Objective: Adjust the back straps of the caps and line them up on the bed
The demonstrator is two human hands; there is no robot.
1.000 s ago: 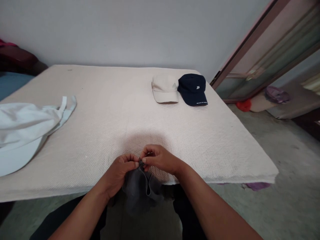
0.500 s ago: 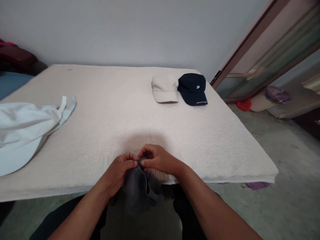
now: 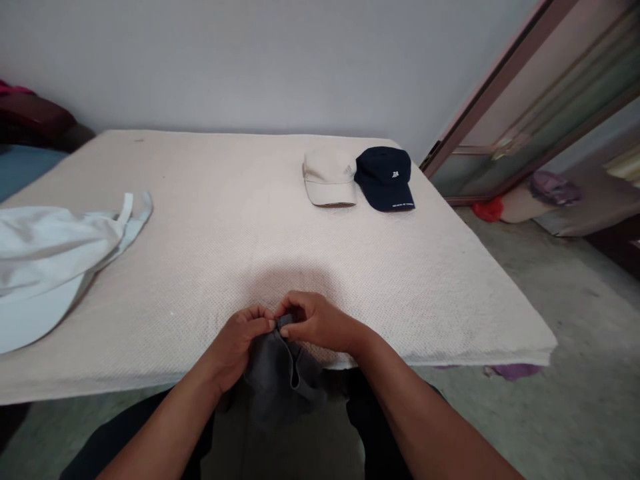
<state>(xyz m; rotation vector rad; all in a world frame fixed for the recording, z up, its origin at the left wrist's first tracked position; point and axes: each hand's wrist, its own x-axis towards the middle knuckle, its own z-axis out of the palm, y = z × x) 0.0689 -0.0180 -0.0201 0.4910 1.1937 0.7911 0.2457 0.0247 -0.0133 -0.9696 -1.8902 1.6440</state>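
A dark grey cap (image 3: 273, 380), judging by its soft crown and edged opening, hangs at the middle of the table's front edge, on the person's side, with its lower part past that edge and above the lap. Its long axis runs roughly downward from the fingertips, so the body of the cap lies below and on the near side of both hands. The left hand (image 3: 235, 350) and the right hand (image 3: 317, 323) meet at its upper edge, fingertips nearly touching, each pinching the fabric between thumb and fingers; neither is clearly nearer to it. What exactly sits between the thumbs is too small and dark to make out. Around them spreads the cream-covered table (image 3: 240, 200). To the left, near the left edge, a white cap (image 3: 45, 250) lies partly out of view, its strap (image 3: 126, 210) sticking up. Well away, by the far right corner, a beige cap (image 3: 330, 175) and a navy cap (image 3: 384, 177) sit side by side, apparently touching, brims toward the front edge. Beneath the front right corner some purple cloth (image 3: 517, 372) shows.
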